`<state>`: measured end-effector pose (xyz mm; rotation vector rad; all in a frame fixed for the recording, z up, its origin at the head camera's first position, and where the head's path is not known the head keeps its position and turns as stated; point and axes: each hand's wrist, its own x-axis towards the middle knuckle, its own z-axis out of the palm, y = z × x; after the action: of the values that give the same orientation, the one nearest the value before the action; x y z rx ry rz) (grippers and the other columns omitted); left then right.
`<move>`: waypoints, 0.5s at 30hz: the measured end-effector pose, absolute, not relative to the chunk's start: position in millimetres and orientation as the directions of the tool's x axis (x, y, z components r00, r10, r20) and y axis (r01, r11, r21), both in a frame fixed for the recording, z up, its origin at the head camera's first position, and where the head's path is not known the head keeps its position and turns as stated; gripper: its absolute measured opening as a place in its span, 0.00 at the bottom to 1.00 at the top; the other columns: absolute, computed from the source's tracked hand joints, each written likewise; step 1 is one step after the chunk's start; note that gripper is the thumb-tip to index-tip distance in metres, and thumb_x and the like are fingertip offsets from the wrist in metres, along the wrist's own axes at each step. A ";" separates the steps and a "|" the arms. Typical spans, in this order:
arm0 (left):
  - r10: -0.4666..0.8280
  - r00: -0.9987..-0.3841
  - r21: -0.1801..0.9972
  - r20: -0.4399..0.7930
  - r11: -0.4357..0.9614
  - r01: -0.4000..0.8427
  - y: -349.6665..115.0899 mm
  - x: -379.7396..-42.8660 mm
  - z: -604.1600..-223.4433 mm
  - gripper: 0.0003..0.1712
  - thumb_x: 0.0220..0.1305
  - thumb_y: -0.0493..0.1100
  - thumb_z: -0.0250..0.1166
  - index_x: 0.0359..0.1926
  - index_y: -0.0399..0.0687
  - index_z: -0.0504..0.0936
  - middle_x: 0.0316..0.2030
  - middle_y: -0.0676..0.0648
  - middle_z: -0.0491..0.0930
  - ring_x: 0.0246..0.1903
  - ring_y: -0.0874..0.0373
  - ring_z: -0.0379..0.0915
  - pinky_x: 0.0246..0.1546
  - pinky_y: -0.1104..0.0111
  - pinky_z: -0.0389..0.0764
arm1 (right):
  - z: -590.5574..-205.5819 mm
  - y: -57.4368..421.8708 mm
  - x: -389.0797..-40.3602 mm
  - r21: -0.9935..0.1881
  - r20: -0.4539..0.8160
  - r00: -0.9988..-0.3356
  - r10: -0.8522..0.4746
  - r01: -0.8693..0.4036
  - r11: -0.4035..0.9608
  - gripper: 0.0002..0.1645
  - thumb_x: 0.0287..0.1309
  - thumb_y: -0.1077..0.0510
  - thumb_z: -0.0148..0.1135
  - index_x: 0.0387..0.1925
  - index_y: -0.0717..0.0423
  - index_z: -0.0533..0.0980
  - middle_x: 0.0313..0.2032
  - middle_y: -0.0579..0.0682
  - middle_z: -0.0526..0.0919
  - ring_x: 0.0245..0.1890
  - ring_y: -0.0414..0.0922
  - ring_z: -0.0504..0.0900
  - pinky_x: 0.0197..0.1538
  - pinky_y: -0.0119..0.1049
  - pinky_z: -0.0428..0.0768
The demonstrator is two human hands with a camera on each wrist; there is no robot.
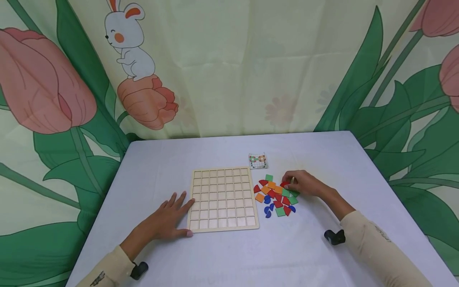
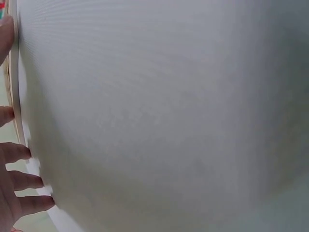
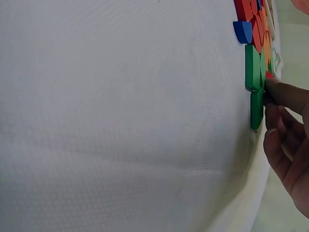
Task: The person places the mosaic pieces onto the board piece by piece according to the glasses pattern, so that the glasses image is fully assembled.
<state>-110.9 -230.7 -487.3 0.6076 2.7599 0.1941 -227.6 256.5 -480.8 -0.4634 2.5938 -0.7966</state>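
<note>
Beige sleeves (image 1: 380, 251) lie nearest; the left hand (image 1: 166, 221), fingers spread, touches the grid board (image 1: 223, 200); at right, the right hand (image 1: 305, 183) touches coloured blocks (image 1: 278, 190); its hold I cannot tell.

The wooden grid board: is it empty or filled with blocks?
Empty: the squares of the wooden grid board show bare wood, and colored blocks lie beside it.

No words, numbers or brand names can be read in any of the three views. The left sleeve (image 1: 114, 265) and the right sleeve (image 1: 369, 243) each bear a small mark near the cuff — too small to make out as letters or drawing. The printed card (image 1: 258, 161) shows a coloured pattern with tiny dark marks about it — likewise unreadable.
</note>
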 end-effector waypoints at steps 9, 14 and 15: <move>0.438 -0.855 0.202 -0.279 0.897 0.394 -231.6 -111.3 -486.8 0.63 0.51 0.81 0.62 0.79 0.57 0.53 0.79 0.37 0.46 0.77 0.30 0.40 0.68 0.35 0.57 | -478.8 253.0 -223.1 -0.579 -0.220 -0.887 -0.407 -0.217 0.786 0.18 0.66 0.57 0.65 0.56 0.54 0.80 0.41 0.50 0.83 0.37 0.44 0.77 0.38 0.31 0.81; 0.444 -0.855 0.204 -0.269 0.894 0.400 -232.8 -111.0 -485.7 0.63 0.51 0.80 0.63 0.79 0.55 0.54 0.79 0.36 0.47 0.76 0.29 0.41 0.68 0.34 0.57 | -475.6 244.9 -221.1 -0.613 -0.176 -0.897 -0.405 -0.223 0.758 0.18 0.66 0.58 0.65 0.56 0.54 0.80 0.40 0.51 0.84 0.35 0.44 0.77 0.34 0.31 0.81; 0.440 -0.856 0.201 -0.271 0.895 0.397 -232.8 -110.8 -485.6 0.63 0.51 0.80 0.63 0.79 0.55 0.54 0.79 0.36 0.47 0.76 0.29 0.41 0.68 0.34 0.57 | -475.3 243.1 -220.6 -0.623 -0.170 -0.900 -0.401 -0.217 0.751 0.18 0.66 0.58 0.65 0.56 0.54 0.80 0.40 0.51 0.84 0.35 0.45 0.77 0.33 0.32 0.81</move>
<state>-110.8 -232.8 -485.6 0.6237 2.7506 0.1980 -220.6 243.1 -475.3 -0.4808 2.6568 -0.8924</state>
